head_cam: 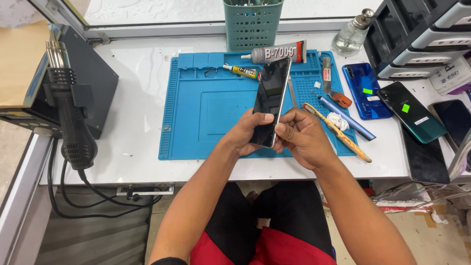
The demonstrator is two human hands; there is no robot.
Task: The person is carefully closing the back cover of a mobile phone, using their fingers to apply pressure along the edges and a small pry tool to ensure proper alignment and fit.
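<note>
Black phone (270, 100) in both hands (over blue mat (196, 113))

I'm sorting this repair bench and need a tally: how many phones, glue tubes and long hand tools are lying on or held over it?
Phones: 5, one dark-screened phone held in the left hand and right hand, a blue phone, a green phone, two dark ones at the right.
Glue tubes: 2.
Long tools: 2.
Total: 9.
</note>
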